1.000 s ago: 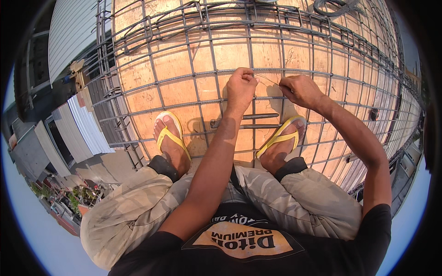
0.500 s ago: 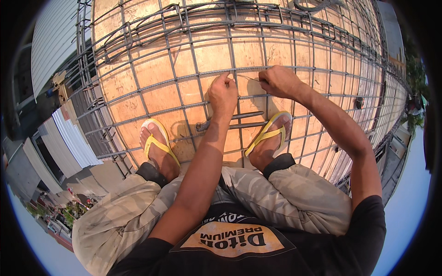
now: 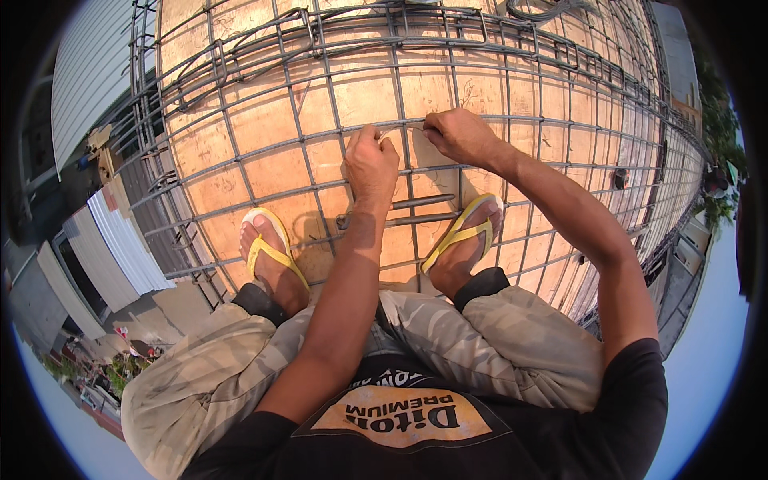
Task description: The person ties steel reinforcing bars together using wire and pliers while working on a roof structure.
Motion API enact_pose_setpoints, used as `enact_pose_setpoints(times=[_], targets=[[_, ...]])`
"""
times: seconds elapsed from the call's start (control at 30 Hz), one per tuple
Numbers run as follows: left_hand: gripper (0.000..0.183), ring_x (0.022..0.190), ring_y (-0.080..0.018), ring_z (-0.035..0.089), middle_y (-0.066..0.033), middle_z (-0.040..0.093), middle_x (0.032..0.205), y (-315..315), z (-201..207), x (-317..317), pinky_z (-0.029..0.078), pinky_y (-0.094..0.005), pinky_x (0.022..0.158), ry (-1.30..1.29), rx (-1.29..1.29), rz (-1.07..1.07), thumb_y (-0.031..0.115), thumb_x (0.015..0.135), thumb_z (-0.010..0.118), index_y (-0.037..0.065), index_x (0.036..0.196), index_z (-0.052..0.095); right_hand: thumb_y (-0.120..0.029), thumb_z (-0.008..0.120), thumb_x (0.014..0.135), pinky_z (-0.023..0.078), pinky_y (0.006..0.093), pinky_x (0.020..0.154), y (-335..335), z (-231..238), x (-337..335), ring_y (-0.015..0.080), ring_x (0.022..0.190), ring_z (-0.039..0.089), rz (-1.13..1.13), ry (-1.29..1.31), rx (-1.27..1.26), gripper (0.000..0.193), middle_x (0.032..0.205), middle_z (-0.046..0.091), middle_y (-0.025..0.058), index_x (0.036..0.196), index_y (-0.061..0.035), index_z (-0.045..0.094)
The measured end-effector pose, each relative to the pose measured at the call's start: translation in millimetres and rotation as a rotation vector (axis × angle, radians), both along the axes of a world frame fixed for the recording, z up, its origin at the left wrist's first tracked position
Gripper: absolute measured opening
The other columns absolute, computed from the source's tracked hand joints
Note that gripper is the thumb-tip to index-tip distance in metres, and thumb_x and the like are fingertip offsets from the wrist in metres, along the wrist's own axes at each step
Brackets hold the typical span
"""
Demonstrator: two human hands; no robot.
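My left hand [image 3: 372, 166] is closed, thumb against curled fingers, at a crossing of the steel rebar mesh [image 3: 404, 144]. A thin tie wire [image 3: 410, 129] spans the short gap between it and my right hand [image 3: 466, 138], which pinches the wire from the other side. Both hands are just above a ribbed cross bar. Nearer to me a pair of pincers [image 3: 424, 199] lies across the mesh, its two long handles pointing right; my left forearm partly hides it. Exactly how the wire runs around the bars is too fine to make out.
Plywood sheets [image 3: 276, 108] lie beneath the mesh. My feet in yellow flip-flops [image 3: 278, 254] stand on either side of the pincers. A bundled beam cage of bars and stirrups [image 3: 360, 48] crosses farther off. At left the deck edge drops toward corrugated roofs [image 3: 128, 248].
Both hands have shifted slightly left, the right hand coming closer to the left one. The view has moved a little; the pincers still lie on the mesh.
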State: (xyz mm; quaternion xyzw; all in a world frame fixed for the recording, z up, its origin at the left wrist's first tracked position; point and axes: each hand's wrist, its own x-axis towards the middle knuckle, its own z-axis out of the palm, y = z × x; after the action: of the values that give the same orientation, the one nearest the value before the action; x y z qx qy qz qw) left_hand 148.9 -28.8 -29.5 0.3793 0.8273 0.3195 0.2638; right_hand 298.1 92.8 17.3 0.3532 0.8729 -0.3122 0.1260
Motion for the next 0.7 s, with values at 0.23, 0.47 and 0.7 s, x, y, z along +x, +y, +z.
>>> enact_pose_setpoints(times=[0.23, 0.47, 0.7], targets=[[0.017, 0.068, -0.0395, 0.062, -0.0167, 0.064, 0.071, 3.6, 13.5, -7.4, 0.05, -0.0473, 0.066, -0.014, -0.169, -0.064, 0.014, 0.079, 0.066, 0.001, 0.073, 0.059, -0.019, 0.058, 0.09, 0.054, 0.049, 0.072, -17.8, -7.3, -6.2, 0.0406, 0.076, 0.067, -0.146, 0.06, 0.041, 0.021, 0.077, 0.068, 0.0216, 0.089, -0.0002, 0.066], [0.02, 0.082, -0.0411, 0.067, -0.0209, 0.069, 0.088, 26.2, 44.0, -21.5, 0.053, -0.0484, 0.071, -0.146, -0.483, -0.247, 0.018, 0.082, 0.064, -0.001, 0.083, 0.066, -0.023, 0.062, 0.09, 0.054, 0.0444, 0.069, -27.1, -11.0, -6.1, 0.0381, 0.074, 0.068, -0.371, 0.094, -0.043, 0.024, 0.079, 0.069, 0.0209, 0.095, -0.0009, 0.07], [0.021, 0.083, -0.0357, 0.065, -0.0151, 0.066, 0.089, -3.5, 20.4, -8.7, 0.052, -0.0434, 0.075, 0.065, -0.005, -0.027, 0.013, 0.078, 0.07, 0.0, 0.095, 0.068, -0.02, 0.062, 0.089, 0.055, 0.0453, 0.07, -12.1, -7.1, 3.7, 0.0377, 0.075, 0.068, -0.079, 0.097, 0.063, 0.02, 0.084, 0.07, 0.0189, 0.097, -0.0026, 0.07]])
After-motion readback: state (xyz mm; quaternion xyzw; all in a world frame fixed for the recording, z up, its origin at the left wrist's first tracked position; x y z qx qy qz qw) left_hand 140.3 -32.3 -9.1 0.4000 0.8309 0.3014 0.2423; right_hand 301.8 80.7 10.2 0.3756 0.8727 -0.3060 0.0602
